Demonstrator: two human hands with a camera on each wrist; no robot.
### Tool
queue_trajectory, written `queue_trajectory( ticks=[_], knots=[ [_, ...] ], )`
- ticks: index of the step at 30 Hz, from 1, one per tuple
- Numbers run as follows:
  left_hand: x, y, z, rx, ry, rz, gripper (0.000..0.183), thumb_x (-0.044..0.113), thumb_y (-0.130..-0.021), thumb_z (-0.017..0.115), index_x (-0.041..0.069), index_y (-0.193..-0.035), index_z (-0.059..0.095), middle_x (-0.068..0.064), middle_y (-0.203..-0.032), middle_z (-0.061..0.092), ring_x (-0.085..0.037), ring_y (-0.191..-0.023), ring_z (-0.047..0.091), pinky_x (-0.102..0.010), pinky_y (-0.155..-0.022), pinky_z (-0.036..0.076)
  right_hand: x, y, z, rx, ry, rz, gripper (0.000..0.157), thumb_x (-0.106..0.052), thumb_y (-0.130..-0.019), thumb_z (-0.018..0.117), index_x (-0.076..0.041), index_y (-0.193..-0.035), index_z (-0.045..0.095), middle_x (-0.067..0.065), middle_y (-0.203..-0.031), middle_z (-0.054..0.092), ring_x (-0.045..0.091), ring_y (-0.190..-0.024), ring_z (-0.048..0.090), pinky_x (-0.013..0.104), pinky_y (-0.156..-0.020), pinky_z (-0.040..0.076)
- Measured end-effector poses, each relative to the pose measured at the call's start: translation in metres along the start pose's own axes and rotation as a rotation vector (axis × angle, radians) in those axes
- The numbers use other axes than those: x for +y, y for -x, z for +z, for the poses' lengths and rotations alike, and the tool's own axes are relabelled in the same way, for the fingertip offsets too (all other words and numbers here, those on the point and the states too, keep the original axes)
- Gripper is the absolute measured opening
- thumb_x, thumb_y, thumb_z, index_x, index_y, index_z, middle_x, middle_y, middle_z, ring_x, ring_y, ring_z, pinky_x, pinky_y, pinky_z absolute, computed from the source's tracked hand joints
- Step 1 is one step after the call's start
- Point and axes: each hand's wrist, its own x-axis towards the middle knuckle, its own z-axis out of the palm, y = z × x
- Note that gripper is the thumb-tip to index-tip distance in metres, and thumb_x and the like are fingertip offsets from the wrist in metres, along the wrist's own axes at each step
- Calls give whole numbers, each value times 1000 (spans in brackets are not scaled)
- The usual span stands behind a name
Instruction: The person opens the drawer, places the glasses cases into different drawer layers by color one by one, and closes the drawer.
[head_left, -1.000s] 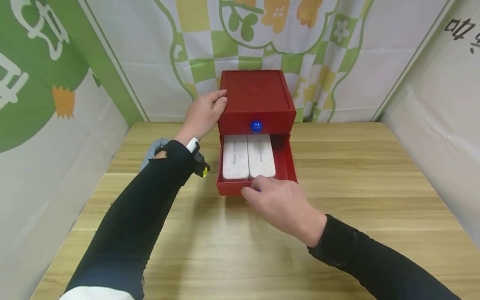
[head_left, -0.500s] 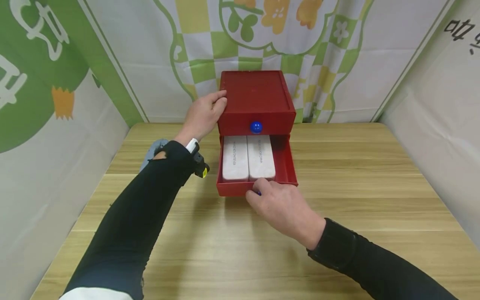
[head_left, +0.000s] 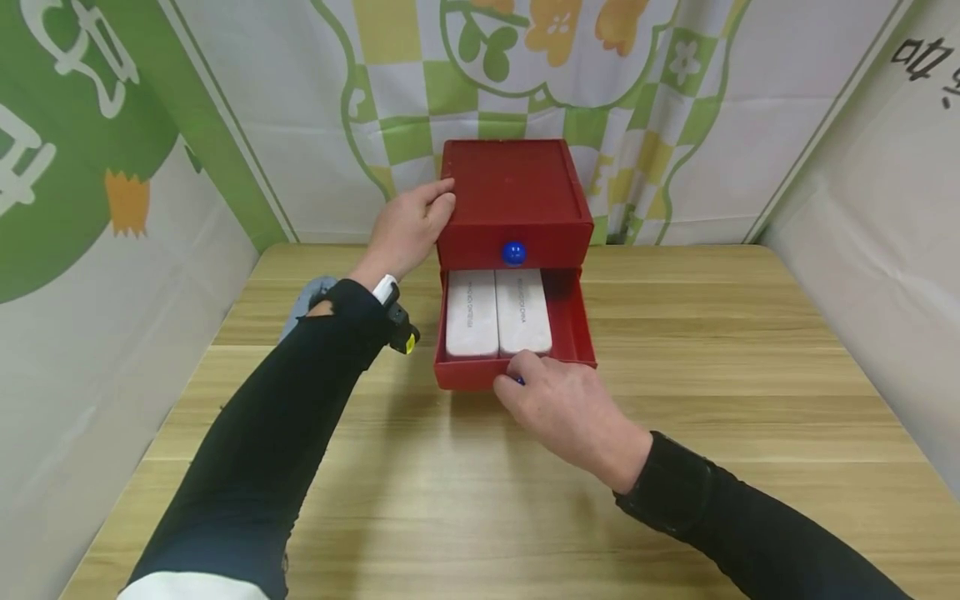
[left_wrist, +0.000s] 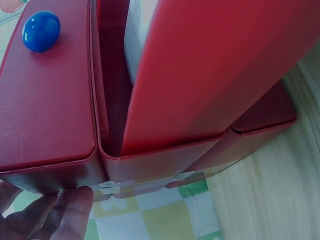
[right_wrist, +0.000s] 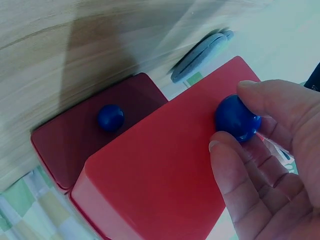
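A red drawer cabinet (head_left: 510, 183) stands at the back of the table, its middle drawer (head_left: 468, 377) pulled out. Two white boxes (head_left: 471, 312) with small print lie side by side in that drawer. My right hand (head_left: 566, 408) pinches the drawer's blue knob (right_wrist: 235, 119) between thumb and fingers. At the cabinet's upper left side my left hand (head_left: 405, 229) presses, fingertips (left_wrist: 75, 200) against the side wall. Both the top drawer, with its blue knob (left_wrist: 41, 31), and the bottom drawer (right_wrist: 102, 127) are pushed in.
A grey-blue rounded object (head_left: 303, 304) lies on the wooden table (head_left: 712, 400), partly behind the left forearm. Printed curtains (head_left: 405, 100) rise right behind the cabinet, and white fabric walls stand on both sides.
The right thumb has shifted slightly to the right at the knob. The drawer and the left hand have stayed in place.
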Motion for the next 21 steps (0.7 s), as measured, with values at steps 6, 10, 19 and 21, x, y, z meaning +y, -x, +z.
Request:
queue_trajectory(
  ticks=[6,10,19,21],
  knots=[
    [0,0,0,0,7,-1,54,44,-102,36,17,-148,45,-4,-146,51,-22,-94,50,-38,-81,36,4,-2,3,48,9,7,25,-21,-82,76,-10,-100,63,9,-92,59,18,-70,56,37,-56,56],
    [0,2,0,2,16,-2,54,44,-102,36,17,-149,44,-9,-121,65,-26,-73,39,-38,-75,35,8,-5,3,48,11,16,27,-20,-81,77,-9,-101,63,10,-93,60,19,-70,57,38,-58,57],
    [0,2,0,5,23,-4,54,45,-102,36,19,-149,44,-10,-76,57,-26,-68,36,-38,-72,34,17,-13,6,25,19,54,29,-22,-80,78,-10,-102,65,10,-94,61,19,-70,57,36,-60,57],
    [0,2,0,7,26,-5,54,45,-102,36,19,-149,44,-11,-73,56,-27,-68,36,-38,-72,34,19,-15,8,43,22,60,27,-21,-81,77,-10,-102,65,10,-93,61,19,-70,57,36,-59,57]
  ],
)
